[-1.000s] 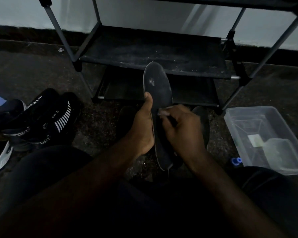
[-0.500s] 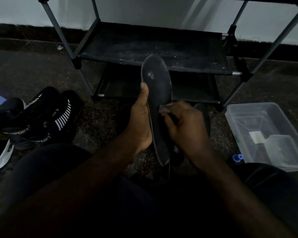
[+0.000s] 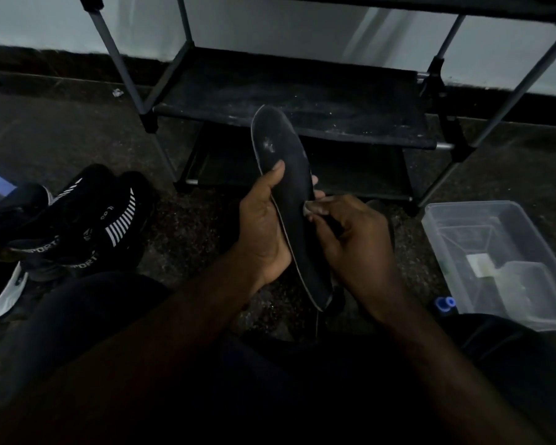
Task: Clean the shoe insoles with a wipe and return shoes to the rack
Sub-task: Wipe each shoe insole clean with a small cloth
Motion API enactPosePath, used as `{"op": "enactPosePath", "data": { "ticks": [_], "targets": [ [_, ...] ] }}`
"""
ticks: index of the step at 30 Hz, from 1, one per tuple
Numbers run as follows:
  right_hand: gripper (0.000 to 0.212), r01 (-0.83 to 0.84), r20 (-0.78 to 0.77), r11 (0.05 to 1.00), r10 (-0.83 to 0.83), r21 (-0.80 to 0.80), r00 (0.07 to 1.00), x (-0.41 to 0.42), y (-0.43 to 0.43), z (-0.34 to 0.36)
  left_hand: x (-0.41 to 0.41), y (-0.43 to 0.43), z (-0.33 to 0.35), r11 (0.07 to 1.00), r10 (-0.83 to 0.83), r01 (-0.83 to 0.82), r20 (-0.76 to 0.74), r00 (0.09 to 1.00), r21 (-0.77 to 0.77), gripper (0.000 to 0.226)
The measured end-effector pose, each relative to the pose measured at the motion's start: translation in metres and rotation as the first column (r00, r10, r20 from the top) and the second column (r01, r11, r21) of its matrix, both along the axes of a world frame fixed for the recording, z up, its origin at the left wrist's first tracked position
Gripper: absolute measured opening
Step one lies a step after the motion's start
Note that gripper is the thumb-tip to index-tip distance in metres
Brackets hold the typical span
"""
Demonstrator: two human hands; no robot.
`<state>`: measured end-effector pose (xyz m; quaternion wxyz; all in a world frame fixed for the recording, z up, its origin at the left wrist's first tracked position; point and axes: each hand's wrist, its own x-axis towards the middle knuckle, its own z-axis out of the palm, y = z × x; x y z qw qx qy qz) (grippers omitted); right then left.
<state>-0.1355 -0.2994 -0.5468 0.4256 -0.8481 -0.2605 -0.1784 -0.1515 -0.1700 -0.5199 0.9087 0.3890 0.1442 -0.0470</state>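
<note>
My left hand (image 3: pixel 264 229) grips a black insole (image 3: pixel 286 162) upright in front of me, thumb across its face and fingertips showing past its right edge. A whitish scuff marks the insole near the toe end. My right hand (image 3: pixel 350 242) pinches a small pale wipe (image 3: pixel 308 209) against the insole's right side at mid-length. Behind the insole, a dark shoe (image 3: pixel 385 220) lies on the floor, mostly hidden by my hands. The black shoe rack (image 3: pixel 302 101) stands just beyond, its shelves bare and dusty.
Several black sport shoes (image 3: pixel 77 226) with white stripes sit piled at the left, a white-soled one (image 3: pixel 0 297) at the frame's edge. A clear plastic tub (image 3: pixel 501 261) holding a small container stands at the right, with a blue cap (image 3: pixel 445 304) beside it. My dark-clothed legs fill the foreground.
Both hands and the insole have shifted slightly up and left in the frame. My right hand's wipe stays at the insole's right edge, moving a little along it.
</note>
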Motion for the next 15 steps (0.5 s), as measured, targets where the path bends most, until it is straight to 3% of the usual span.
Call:
{"op": "enactPosePath", "data": {
  "ticks": [7, 11, 13, 15],
  "targets": [
    [0.016, -0.146, 0.001, 0.988, 0.146, -0.046, 0.989, -0.020, 0.012, 0.000, 0.000, 0.004, -0.003, 0.998, -0.060, 0.058, -0.084, 0.995, -0.020, 0.052],
    [0.016, 0.032, 0.069, 0.989, -0.023, -0.141, 0.997, -0.001, 0.002, 0.002, -0.001, -0.003, -0.003, 0.995, -0.089, 0.087, -0.039, 0.995, -0.047, 0.037],
    [0.015, 0.085, 0.040, 0.990, -0.081, -0.109, 0.996, 0.000, 0.001, 0.003, -0.001, -0.005, -0.005, 0.995, -0.094, 0.093, -0.038, 0.995, -0.031, 0.044],
    [0.015, 0.006, 0.003, 0.999, -0.006, -0.051, 1.000, -0.011, 0.006, 0.004, -0.002, -0.004, -0.006, 0.997, -0.082, 0.082, -0.061, 0.995, -0.003, 0.063]
  ]
}}
